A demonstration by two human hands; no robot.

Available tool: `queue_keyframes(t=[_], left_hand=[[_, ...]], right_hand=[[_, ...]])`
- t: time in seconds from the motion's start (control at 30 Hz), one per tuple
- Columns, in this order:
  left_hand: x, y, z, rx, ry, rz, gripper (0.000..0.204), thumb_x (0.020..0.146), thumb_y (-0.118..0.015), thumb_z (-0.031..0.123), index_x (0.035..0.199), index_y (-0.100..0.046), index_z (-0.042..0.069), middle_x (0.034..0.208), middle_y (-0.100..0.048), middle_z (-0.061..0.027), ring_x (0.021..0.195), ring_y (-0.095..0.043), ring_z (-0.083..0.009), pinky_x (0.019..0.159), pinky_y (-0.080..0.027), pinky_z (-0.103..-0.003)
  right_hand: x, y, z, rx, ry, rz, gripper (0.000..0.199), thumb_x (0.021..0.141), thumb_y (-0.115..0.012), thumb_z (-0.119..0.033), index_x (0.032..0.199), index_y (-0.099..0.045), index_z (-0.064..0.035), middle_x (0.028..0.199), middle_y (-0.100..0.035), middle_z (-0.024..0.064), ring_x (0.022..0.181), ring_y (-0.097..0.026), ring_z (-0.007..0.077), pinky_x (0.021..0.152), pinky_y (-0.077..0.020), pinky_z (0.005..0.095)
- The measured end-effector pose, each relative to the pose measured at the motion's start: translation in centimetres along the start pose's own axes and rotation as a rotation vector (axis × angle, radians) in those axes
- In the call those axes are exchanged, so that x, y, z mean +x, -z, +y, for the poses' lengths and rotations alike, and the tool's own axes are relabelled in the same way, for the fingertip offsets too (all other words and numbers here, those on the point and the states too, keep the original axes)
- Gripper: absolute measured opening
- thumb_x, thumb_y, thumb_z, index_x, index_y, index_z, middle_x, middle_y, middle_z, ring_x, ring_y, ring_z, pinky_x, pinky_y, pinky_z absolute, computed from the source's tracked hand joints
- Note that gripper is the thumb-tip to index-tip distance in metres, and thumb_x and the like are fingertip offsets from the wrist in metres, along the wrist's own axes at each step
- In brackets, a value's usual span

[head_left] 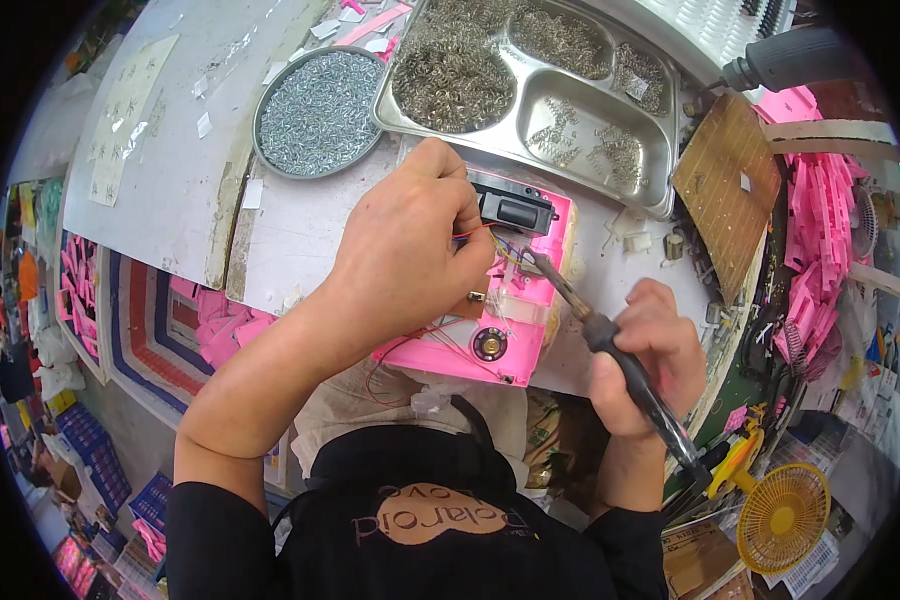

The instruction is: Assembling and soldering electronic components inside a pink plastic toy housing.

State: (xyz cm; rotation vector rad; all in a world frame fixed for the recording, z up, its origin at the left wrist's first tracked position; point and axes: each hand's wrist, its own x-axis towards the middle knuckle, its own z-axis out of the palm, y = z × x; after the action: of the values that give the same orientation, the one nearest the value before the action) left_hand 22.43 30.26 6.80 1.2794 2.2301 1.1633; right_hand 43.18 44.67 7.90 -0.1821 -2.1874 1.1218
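A pink plastic housing (pixel 438 358) lies open-side up in front of me, with a round speaker (pixel 490 344), a black box-shaped part (pixel 518 211) and thin coloured wires inside. My left hand (pixel 410 238) reaches over its left side. Thumb and forefinger are pinched on a thin wire beside the black part, though the fingers cover most of the grip. In my right hand (pixel 650 350) is a soldering iron (pixel 660 410), held by its dark handle. The tip points up-left and is at the wires near the pinch. A small brown circuit board (pixel 467 306) shows below my left fingers.
Behind the housing stands a steel compartment tray (pixel 610 112) of small springs. Left of it is a round grey dish (pixel 261 125) of small metal parts. A brown board (pixel 725 200), a grey-handled tool (pixel 805 62), stacked pink parts (pixel 810 250) and a yellow fan (pixel 783 518) are on the right.
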Motion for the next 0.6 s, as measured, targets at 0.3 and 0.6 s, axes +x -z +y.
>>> queue_keyframes(t=[0.3,0.6], left_hand=[[0.0,-0.1,-0.1,0.016,-0.022,-0.001,0.016,0.077,-0.072,0.007,0.075,-0.061,-0.003,0.093,-0.056,-0.013,0.081,-0.06,-0.0266,0.069,-0.051,-0.035],[0.0,0.1,0.1,0.051,-0.024,-0.004,0.016,0.077,-0.072,0.006,0.075,-0.061,-0.004,0.094,-0.057,-0.013,0.083,-0.06,-0.0268,0.07,-0.051,-0.035]], right_hand=[[-2.6,2.2,-1.6,0.003,-0.05,0.082,0.026,0.074,-0.074,-0.01,0.093,-0.056,-0.007,0.065,-0.056,0.0058,0.059,-0.054,0.0215,0.083,-0.0483,0.045],[-2.6,2.4,-1.6,-0.04,-0.021,0.086,0.026,0.072,-0.073,-0.008,0.092,-0.055,-0.0068,0.064,-0.055,0.0054,0.058,-0.053,0.022,0.081,-0.0494,0.044]])
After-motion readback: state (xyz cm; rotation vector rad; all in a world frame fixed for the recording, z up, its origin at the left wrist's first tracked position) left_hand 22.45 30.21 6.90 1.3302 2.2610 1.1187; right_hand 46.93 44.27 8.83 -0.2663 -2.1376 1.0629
